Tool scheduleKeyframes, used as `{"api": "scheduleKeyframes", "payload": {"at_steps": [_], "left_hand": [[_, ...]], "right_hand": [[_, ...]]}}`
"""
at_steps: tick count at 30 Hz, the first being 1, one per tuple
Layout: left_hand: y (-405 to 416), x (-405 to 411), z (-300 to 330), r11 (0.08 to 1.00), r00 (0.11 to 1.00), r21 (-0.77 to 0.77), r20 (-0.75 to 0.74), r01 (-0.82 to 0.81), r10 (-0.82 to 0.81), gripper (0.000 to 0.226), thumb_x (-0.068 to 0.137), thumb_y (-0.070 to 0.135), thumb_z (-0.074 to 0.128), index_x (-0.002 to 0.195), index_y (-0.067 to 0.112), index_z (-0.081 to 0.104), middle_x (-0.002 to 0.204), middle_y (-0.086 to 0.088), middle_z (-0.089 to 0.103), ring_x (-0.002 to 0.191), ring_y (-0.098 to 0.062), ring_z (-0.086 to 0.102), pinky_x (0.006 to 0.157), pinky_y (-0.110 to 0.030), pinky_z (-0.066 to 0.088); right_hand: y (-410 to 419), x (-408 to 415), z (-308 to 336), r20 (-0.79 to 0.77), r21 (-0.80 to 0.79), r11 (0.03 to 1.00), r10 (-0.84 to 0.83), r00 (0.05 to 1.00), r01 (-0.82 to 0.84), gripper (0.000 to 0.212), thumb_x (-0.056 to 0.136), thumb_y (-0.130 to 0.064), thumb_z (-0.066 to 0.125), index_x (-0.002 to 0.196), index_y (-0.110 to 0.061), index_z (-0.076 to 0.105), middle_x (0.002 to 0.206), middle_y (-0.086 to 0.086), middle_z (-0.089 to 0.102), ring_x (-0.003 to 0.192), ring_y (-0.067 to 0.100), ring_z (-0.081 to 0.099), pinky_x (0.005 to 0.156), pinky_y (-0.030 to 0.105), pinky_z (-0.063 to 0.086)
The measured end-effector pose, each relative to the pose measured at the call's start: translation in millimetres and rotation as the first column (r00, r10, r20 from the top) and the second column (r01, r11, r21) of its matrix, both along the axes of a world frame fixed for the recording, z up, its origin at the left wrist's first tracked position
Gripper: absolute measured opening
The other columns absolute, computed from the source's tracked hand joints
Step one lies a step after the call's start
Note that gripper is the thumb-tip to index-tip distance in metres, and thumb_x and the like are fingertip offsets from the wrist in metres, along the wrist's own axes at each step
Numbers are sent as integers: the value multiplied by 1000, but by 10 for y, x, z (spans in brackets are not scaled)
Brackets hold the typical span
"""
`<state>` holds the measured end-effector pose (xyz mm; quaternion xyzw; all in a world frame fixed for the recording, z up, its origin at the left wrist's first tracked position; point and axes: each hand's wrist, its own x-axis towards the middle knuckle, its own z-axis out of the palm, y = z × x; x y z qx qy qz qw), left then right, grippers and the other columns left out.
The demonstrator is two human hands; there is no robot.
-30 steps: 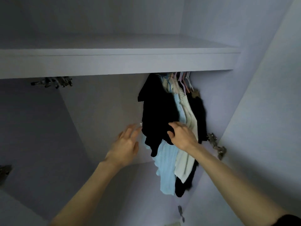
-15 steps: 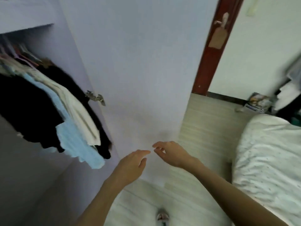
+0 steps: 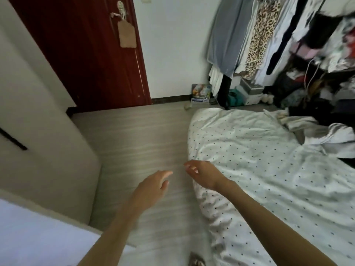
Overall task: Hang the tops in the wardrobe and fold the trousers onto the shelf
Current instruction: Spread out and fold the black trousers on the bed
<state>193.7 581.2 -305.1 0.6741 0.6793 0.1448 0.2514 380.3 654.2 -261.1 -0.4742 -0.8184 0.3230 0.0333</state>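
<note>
Floor point(image 3: 138, 135) of pale striped boards runs between the white wardrobe door point(image 3: 38, 131) on your left and the bed point(image 3: 269, 179) on your right, leaving you an open strip straight ahead up to the dark red door point(image 3: 86, 54) and the white wall. The bed's rounded corner edge sits just beside your right hand point(image 3: 203, 175), and the wardrobe door's outer edge stands near your left forearm. A shoe tip point(image 3: 196, 263) shows at the bottom edge.

A second ago you were facing into the wardrobe with both hands at the hanging tops; half a second ago your view had swung past the door panel. Now the wardrobe interior is out of sight and you are looking at the bed. Your hands have stayed close together in front of you.

Your left hand point(image 3: 153, 187) is relaxed, fingers loosely extended, holding nothing, over the floor. Your right hand has its fingers lightly curled and also holds nothing, hovering at the bed's edge.

Crumpled clothes point(image 3: 317, 135), white and dark, lie heaped at the far right of the dotted bedcover, well apart from both hands; you cannot tell tops from trousers in that pile. A crowded clothes rack point(image 3: 269, 35) hangs beyond the bed.
</note>
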Motion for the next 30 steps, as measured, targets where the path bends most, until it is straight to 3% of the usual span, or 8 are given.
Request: {"api": "scheduleKeyframes", "payload": {"at_steps": [7,16,26,30], "left_hand": [[1378,160,23,1000,999,-14,45,8,-8,38,97,20,44,135,21,50,135,2,54,123,-13,50,103,-27,38],[3534,-492,-79,998,998,-44,53,47,-45,38,99,21,42,137,19,46,139,0,51,127,-15,47,101,-22,33],[6477,-983,184,940,944,-88,25,330,-329,39,101,23,38,140,19,43,140,2,48,126,-13,46,97,-17,30],[7506,-763,118,878,882,-83,41,471,-470,37,100,18,39,136,14,47,136,-4,53,122,-17,51,101,-26,36]], "right_hand": [[1340,299,-4,-22,-62,996,-67,998,66,35,99,-28,44,131,-17,53,120,7,65,113,23,58,96,31,44],[3376,-120,-289,-14,-71,985,-161,987,159,36,98,-29,46,131,-17,53,119,6,65,114,23,57,98,33,42],[5661,-422,-291,-36,-96,874,-481,876,476,36,99,-25,46,132,-14,53,121,4,64,112,18,58,95,26,41],[6436,-308,-316,-22,-64,811,-584,811,582,36,98,-27,47,132,-15,54,120,6,65,111,20,60,95,29,45]]}}
